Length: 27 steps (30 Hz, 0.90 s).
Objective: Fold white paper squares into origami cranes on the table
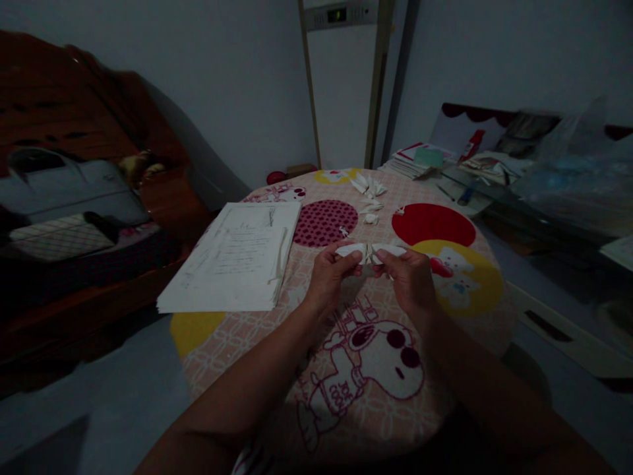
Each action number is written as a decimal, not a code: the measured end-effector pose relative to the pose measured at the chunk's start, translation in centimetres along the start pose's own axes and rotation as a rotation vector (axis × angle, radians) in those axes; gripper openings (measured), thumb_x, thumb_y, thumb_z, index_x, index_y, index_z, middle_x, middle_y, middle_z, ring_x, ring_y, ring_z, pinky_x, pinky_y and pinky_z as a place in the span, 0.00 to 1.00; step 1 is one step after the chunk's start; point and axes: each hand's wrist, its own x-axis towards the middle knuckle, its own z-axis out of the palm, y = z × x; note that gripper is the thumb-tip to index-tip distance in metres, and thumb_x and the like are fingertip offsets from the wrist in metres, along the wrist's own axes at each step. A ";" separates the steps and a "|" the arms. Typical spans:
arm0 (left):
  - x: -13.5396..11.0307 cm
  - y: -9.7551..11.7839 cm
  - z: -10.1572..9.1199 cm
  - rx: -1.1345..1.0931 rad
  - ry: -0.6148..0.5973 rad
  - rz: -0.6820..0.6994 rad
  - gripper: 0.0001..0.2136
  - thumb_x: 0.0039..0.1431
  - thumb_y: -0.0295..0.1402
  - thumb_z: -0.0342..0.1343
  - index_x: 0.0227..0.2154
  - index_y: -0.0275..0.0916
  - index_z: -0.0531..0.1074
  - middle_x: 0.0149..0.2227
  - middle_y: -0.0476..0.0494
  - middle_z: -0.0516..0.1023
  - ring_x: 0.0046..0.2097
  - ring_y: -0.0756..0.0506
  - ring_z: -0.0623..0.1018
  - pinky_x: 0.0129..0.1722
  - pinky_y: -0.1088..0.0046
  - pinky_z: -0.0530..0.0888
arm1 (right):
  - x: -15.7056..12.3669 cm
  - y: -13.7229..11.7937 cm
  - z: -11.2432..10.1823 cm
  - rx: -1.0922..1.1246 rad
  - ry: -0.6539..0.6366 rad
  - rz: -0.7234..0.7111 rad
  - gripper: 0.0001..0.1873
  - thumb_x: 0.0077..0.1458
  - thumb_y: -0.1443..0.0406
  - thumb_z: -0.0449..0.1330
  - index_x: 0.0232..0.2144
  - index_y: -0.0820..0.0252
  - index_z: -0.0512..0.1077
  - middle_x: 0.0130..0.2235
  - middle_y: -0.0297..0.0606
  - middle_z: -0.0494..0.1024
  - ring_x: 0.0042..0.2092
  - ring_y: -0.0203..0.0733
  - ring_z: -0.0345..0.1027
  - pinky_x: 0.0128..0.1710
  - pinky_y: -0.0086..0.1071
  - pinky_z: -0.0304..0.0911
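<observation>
Left hand and right hand each pinch an end of 1 small paper piece just above the middle of the table — apparently mid-fold; creasing further needs edges aligned. Paper stack at 10 o'clock, folded pieces at 12.

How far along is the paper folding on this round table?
Done: a small cluster of folded white pieces lies at the far side of the table. In hand: the left hand and right hand pinch one paper piece between them. Left: seemingly plenty, since the sheet stack beside the left hand looks thick.
</observation>
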 end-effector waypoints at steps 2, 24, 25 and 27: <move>-0.1 0.1 0.1 0.042 -0.016 0.005 0.15 0.43 0.37 0.72 0.30 0.34 0.75 0.25 0.50 0.77 0.23 0.54 0.73 0.26 0.78 0.71 | -0.2 -0.1 0.1 -0.038 -0.001 -0.027 0.07 0.43 0.62 0.69 0.22 0.61 0.78 0.20 0.35 0.76 0.22 0.36 0.66 0.24 0.31 0.62; -0.3 1.6 -0.1 -0.013 -0.150 -0.263 0.18 0.43 0.39 0.72 0.23 0.35 0.69 0.15 0.57 0.64 0.16 0.59 0.59 0.15 0.84 0.53 | 0.3 -0.1 -0.2 0.196 -0.228 0.302 0.11 0.45 0.60 0.68 0.23 0.59 0.72 0.21 0.30 0.72 0.20 0.33 0.60 0.18 0.29 0.54; -0.3 1.6 -0.2 -0.023 -0.154 -0.267 0.18 0.43 0.39 0.72 0.23 0.35 0.69 0.15 0.57 0.64 0.16 0.59 0.59 0.15 0.84 0.54 | 0.3 0.0 -0.2 0.190 -0.230 0.306 0.11 0.45 0.60 0.68 0.23 0.59 0.71 0.21 0.30 0.72 0.20 0.33 0.60 0.19 0.29 0.54; -0.3 1.6 -0.2 -0.031 -0.154 -0.273 0.18 0.44 0.39 0.73 0.23 0.35 0.68 0.15 0.56 0.65 0.16 0.59 0.59 0.16 0.84 0.54 | 0.4 0.0 -0.3 0.183 -0.234 0.316 0.11 0.45 0.59 0.68 0.23 0.58 0.72 0.21 0.31 0.72 0.20 0.34 0.60 0.19 0.29 0.54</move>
